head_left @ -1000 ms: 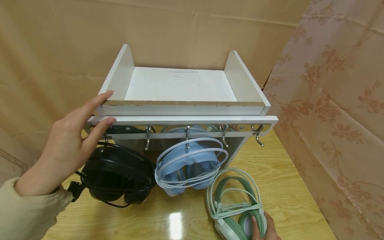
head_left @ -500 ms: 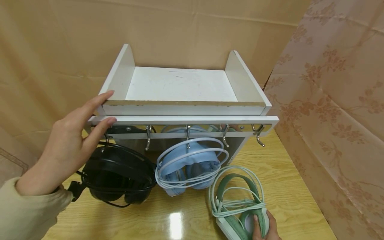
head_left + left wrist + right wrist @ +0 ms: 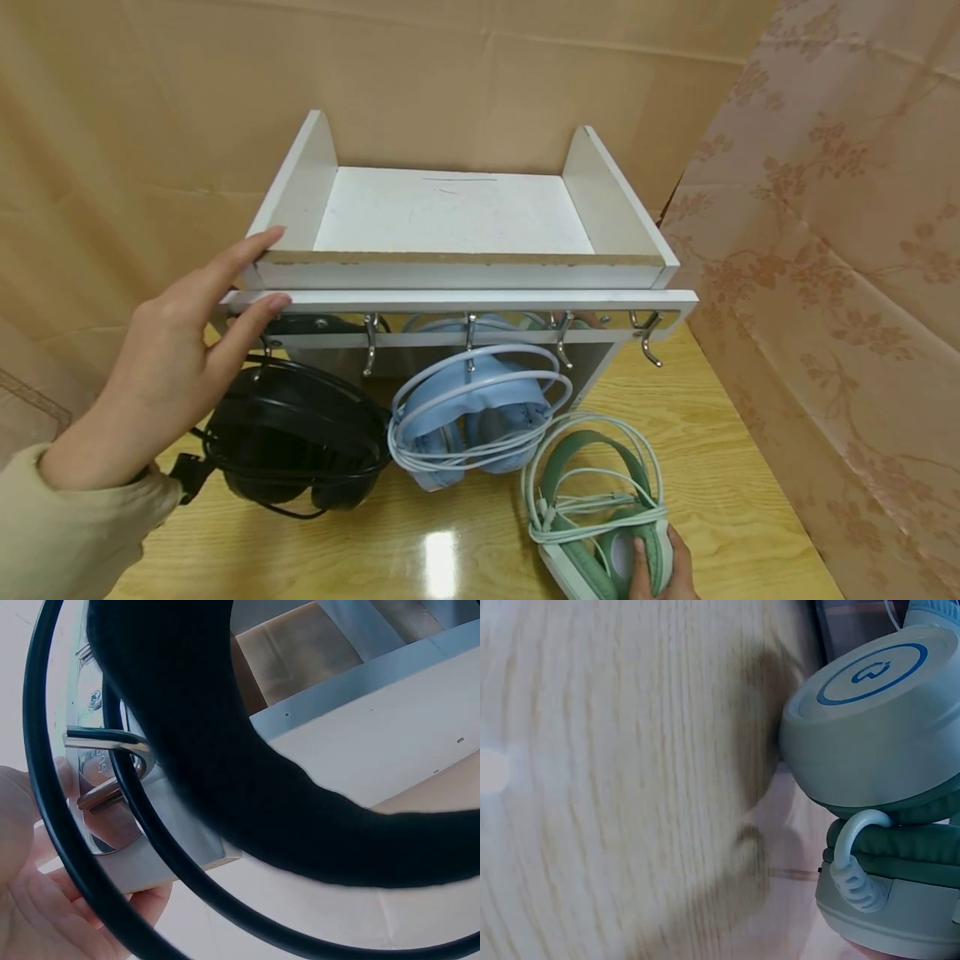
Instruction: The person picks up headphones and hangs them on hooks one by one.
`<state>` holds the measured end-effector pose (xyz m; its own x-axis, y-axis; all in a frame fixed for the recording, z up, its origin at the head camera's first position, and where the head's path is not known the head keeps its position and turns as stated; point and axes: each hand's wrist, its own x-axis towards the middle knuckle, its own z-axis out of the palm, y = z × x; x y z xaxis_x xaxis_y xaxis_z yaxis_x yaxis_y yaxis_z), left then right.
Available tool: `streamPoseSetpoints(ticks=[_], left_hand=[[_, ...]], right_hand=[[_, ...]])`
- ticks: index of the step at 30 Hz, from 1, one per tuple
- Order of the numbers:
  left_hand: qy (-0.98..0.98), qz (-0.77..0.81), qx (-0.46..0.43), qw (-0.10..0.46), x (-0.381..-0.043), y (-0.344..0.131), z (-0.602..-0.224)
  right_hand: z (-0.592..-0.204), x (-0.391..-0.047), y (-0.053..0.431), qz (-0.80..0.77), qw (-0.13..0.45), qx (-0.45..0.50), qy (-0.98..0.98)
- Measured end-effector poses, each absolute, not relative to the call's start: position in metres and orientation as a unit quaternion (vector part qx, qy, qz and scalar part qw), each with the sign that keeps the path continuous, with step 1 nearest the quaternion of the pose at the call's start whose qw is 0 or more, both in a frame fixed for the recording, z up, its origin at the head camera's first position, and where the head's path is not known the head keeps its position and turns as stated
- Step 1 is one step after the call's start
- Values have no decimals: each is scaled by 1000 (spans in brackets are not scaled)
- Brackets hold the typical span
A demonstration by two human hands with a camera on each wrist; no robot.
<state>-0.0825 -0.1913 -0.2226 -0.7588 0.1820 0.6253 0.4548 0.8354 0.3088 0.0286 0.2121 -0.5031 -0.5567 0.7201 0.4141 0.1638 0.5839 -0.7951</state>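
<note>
My left hand (image 3: 168,342) grips the left end of a white hook rack (image 3: 465,297), thumb on the front rail and fingers over the upper edge. Black headphones (image 3: 300,417) hang just below it; up close in the left wrist view, their cable loop (image 3: 150,814) passes through a metal hook (image 3: 112,739). At the lower right of the head view, my right hand (image 3: 671,575) holds green-and-white headphones (image 3: 585,562) by an ear cup. Their pale green cable is bundled around them. The right wrist view shows an ear cup (image 3: 870,742) over the tabletop, the hand mostly hidden.
Blue headphones (image 3: 480,392) with looped cable hang from the rack's middle hook. Bare hooks (image 3: 648,342) stick out on the right of the rail. A white open shelf (image 3: 450,212) sits behind it. Patterned cloth (image 3: 847,292) borders the wooden table (image 3: 720,467) on the right.
My right hand and the green headphones have shifted slightly to the right, and the headband has risen a little in the head view. The left hand has kept its grip on the rack.
</note>
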Motion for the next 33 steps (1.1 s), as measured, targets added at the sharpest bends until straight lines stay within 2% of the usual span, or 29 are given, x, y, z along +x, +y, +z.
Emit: streamPoseSetpoints(ticks=[10, 18, 27, 33], left_hand=[[-912, -228, -172, 296, -82, -191, -222], [-912, -227, -174, 295, -82, -192, -223], [-911, -227, -174, 297, -82, -191, -223], [-910, -230, -173, 297, -82, -191, -222]], right_hand=[[-502, 28, 209, 351, 396, -293, -797], [-499, 29, 207, 363, 382, -313, -790], [-497, 26, 205, 390, 420, -289, -766], [-493, 25, 206, 381, 420, -287, -772]])
